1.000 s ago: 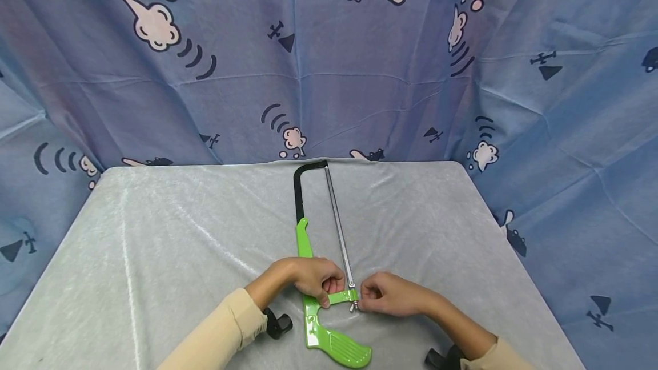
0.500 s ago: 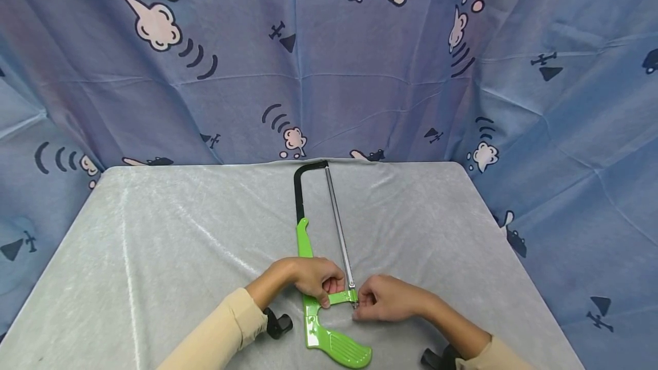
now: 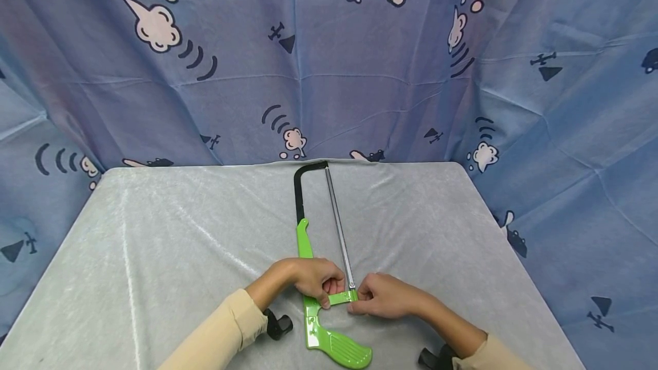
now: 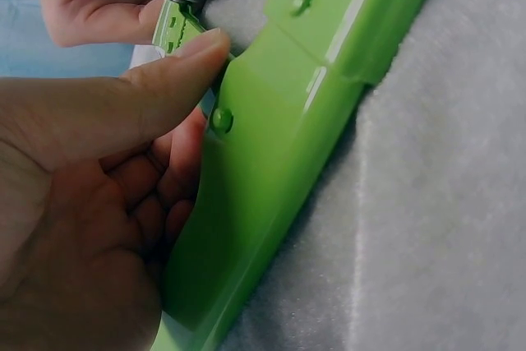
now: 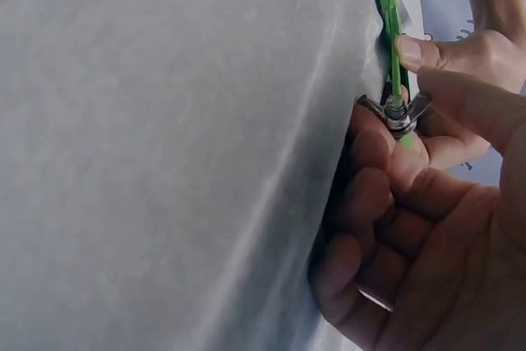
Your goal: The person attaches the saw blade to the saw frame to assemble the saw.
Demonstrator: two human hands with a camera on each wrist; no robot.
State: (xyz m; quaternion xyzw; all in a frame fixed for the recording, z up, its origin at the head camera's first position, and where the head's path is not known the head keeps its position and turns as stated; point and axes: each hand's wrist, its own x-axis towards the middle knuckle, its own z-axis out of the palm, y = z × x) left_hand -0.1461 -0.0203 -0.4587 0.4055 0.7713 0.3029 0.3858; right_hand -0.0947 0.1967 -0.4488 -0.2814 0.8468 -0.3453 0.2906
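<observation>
A hacksaw (image 3: pixel 339 348) with a green handle and frame and a black front bow lies flat on the table. Its straight silver blade section (image 3: pixel 340 227) runs along the right side. My left hand (image 3: pixel 315 277) pinches the green crossbar (image 3: pixel 341 297) at the handle end, its thumb lying along the green metal in the left wrist view. At the bar's outer end sits a metal wing nut (image 5: pixel 399 121) on a threaded stud. My right hand (image 3: pixel 388 297) has thumb and curled fingers at this wing nut's two wings. From the head, those fingers hide the nut.
A light grey plush cloth covers the table (image 3: pixel 169 244). Behind and beside it hangs a blue curtain (image 3: pixel 329 61) printed with planes and clouds. Black wrist mounts (image 3: pixel 278 325) sit under both forearms, close to the tabletop.
The right hand dipped slightly, then rose again with its fingertips moving left over the wing nut, which was visible a second ago. The left hand and hacksaw have stayed put.
</observation>
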